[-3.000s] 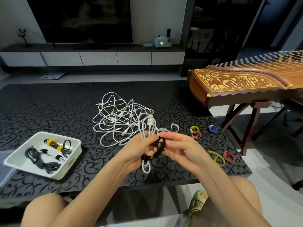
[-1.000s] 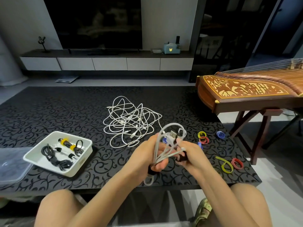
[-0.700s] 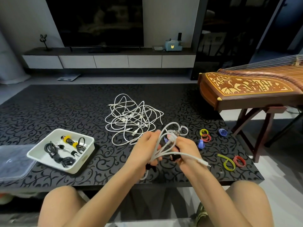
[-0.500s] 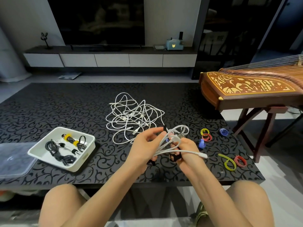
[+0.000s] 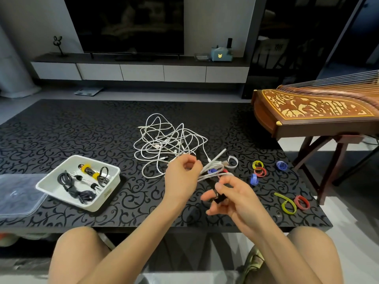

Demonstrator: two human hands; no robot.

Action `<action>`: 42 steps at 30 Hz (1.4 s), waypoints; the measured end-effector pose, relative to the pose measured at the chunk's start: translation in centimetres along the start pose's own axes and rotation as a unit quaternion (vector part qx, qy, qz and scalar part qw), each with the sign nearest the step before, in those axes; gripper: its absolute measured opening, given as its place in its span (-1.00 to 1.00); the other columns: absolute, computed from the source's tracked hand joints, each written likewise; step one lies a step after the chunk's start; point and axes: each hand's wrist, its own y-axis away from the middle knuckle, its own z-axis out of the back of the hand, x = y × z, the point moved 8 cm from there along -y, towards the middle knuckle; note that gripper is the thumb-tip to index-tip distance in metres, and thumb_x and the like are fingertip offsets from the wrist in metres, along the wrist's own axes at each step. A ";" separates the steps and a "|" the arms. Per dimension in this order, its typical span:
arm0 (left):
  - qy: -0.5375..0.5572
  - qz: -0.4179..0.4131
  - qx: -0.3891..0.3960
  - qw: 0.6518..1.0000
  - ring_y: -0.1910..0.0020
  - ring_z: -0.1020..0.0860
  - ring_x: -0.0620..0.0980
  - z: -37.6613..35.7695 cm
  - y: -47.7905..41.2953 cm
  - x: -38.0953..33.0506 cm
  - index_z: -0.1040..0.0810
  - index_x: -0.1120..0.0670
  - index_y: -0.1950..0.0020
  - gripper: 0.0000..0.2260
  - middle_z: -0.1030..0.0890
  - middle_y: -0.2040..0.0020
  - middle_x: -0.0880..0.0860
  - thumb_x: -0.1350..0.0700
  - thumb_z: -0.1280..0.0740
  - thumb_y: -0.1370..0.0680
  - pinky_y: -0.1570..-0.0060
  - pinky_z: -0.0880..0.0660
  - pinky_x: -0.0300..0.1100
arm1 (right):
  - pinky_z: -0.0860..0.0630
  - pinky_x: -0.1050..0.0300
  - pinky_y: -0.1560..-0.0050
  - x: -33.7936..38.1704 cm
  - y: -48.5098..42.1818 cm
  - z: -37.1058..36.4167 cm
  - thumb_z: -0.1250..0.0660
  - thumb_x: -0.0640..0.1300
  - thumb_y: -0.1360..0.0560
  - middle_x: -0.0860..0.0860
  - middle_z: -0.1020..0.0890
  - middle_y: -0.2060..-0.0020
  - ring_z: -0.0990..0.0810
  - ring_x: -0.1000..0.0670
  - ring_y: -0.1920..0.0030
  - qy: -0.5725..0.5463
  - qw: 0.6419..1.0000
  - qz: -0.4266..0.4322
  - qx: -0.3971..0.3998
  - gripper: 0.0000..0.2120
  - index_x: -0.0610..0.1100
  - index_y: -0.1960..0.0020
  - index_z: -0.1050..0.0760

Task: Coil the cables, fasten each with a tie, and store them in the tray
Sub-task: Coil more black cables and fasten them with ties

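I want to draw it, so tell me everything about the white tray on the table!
The white tray is a shallow rectangle with rounded corners and looks like plastic. It sits flat and slantwise on the black patterned table. Inside lie coiled black cables, one bundle wrapped with yellow ties. A clear lid lies beside it.

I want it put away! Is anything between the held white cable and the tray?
Nothing visible: only bare table lies between the white cable and the tray, which is open, its lid beside it.
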 end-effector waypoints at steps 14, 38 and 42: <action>-0.186 -0.140 -0.053 0.971 0.35 -0.44 -0.24 -0.1 2.0 -4.1 -0.55 0.00 0.03 -0.95 -0.47 0.34 -0.20 0.09 -0.30 -0.54 0.30 -0.31 -0.40 | -0.36 0.26 0.22 7.6 3.6 -1.6 -0.33 -0.12 -0.48 0.12 -0.50 0.31 -0.45 0.08 0.25 0.380 0.822 0.391 -0.162 -0.88 -0.02 0.23 -0.54; -0.043 -0.227 0.022 0.973 0.22 -0.55 -0.12 -0.4 3.0 -6.0 -0.67 0.10 0.14 -0.94 -0.59 0.24 -0.16 0.19 -0.40 -0.43 0.14 -0.50 -0.14 | -0.57 0.26 0.13 6.8 1.1 0.6 -0.34 -0.32 -0.49 -0.10 -0.69 0.26 -0.67 0.00 0.18 0.122 0.965 0.202 -0.117 -0.82 -0.08 0.02 -0.59; -0.067 -0.242 0.031 0.968 0.21 -0.54 -0.14 -0.4 3.2 -6.6 -0.67 0.10 0.15 -0.93 -0.58 0.25 -0.19 0.21 -0.40 -0.42 0.14 -0.50 -0.18 | -0.61 0.16 0.09 7.0 1.3 0.9 -0.38 -0.31 -0.46 -0.13 -0.69 0.20 -0.68 -0.06 0.14 0.158 0.952 0.218 -0.142 -0.83 -0.06 0.07 -0.63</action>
